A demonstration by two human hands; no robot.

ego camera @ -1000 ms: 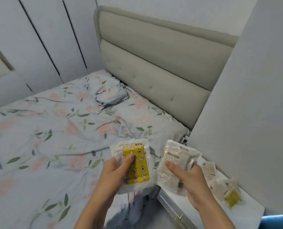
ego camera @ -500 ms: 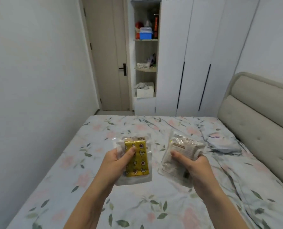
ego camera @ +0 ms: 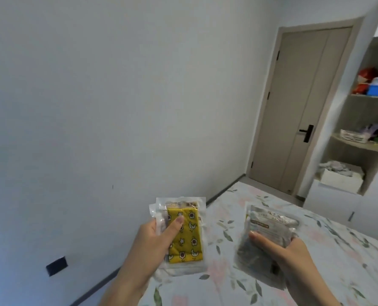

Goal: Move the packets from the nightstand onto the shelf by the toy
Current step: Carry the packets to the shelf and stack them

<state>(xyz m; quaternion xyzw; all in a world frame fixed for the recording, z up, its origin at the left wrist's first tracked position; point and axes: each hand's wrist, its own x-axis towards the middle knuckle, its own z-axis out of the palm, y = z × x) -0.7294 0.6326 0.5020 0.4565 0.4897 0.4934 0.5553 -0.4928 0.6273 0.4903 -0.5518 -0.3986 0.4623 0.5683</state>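
— 2 packets, 1 in each of our hands?
— Yes. Our left hand (ego camera: 153, 244) grips the yellow-patterned packet (ego camera: 182, 234), thumb across its front. Our right hand (ego camera: 287, 253) grips the clear packet (ego camera: 264, 237). We hold both above the floral bed (ego camera: 329, 246), shelf unit (ego camera: 360, 149) far right.

Single head view — looks forward and down over bed (ego camera: 316, 250), angled toward wall (ego camera: 117, 96) — door (ego camera: 298, 107) far right.
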